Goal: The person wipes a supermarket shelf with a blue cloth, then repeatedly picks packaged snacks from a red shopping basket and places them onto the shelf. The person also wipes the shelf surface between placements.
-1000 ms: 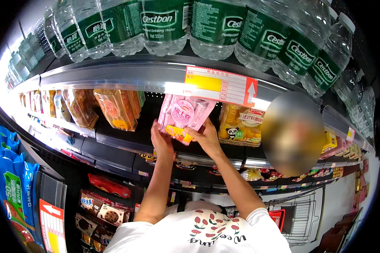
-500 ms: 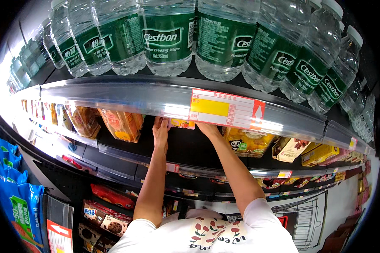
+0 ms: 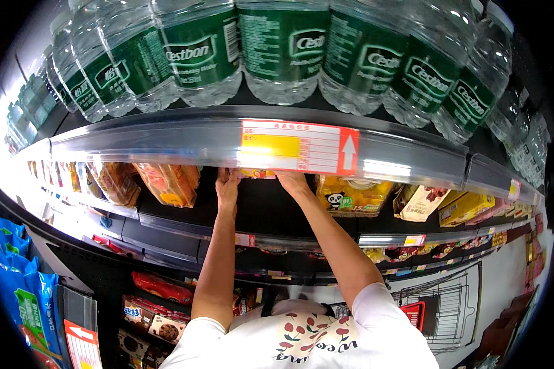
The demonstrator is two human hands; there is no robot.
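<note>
Both arms reach onto a shelf beneath the row of water bottles. A yellow-and-pink snack package (image 3: 257, 174) sits between my hands, mostly hidden by the shelf's front strip above. My left hand (image 3: 227, 187) is closed against its left side, fingers partly covered by that strip. On the opposite side, my right hand (image 3: 294, 183) grips the package, its fingertips out of sight. To the right of my right hand stands a yellow package with a panda picture (image 3: 354, 197). Bagged bread (image 3: 169, 184) lies to the left of my left hand.
Clear bottles with green labels (image 3: 283, 46) line the upper shelf, behind a clear strip with a red-and-white price tag (image 3: 298, 147). Blue bags (image 3: 18, 289) hang at the left. Biscuit packs (image 3: 166, 329) sit low down. A wire rack (image 3: 443, 307) stands at lower right.
My view has shifted, so the bottles and price tag appear further left. Both hands stay at the package, which now shows less below the shelf strip.
</note>
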